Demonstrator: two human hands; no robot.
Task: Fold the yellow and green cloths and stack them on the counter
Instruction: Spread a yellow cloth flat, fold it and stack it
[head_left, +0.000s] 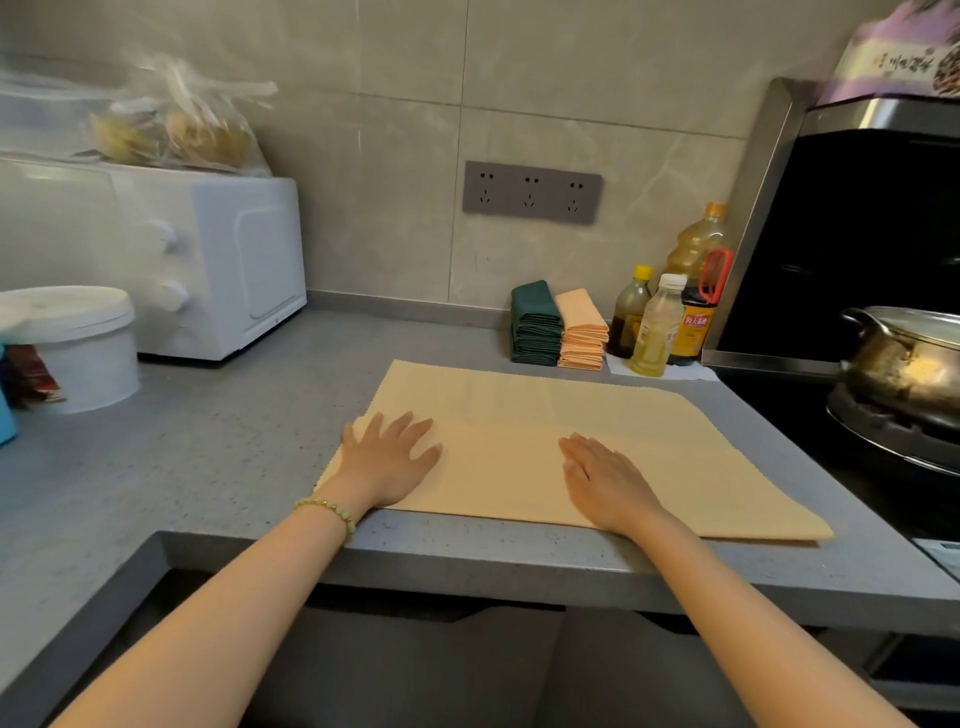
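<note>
Yellow cloth (597, 447) lies spread on grey counter (208, 457), centre of frame, its near part doubled over so a fold edge runs across the middle; near edge close to the counter's front lip. Left hand (387, 457) flat on the cloth's left end, fingers straight and spread wide, palm down, nothing gripped. Beaded bracelet (330, 512) on that wrist. Right hand (605, 480) flat on the folded layer right of centre, fingers straight and together, pressing down, holding nothing. Both hands well apart.

Upper centre-right, against the tiled wall: stack of folded green cloths (535, 325) touching a stack of folded yellow cloths (582, 332), side by side. Just right of them, bottles (660, 322) of oil and sauce. Right edge: pot (909, 358) on stove. Upper left: white microwave (208, 260), bag on top. Left: white lidded tub (78, 343). Wall sockets (532, 192) above the stacks.
</note>
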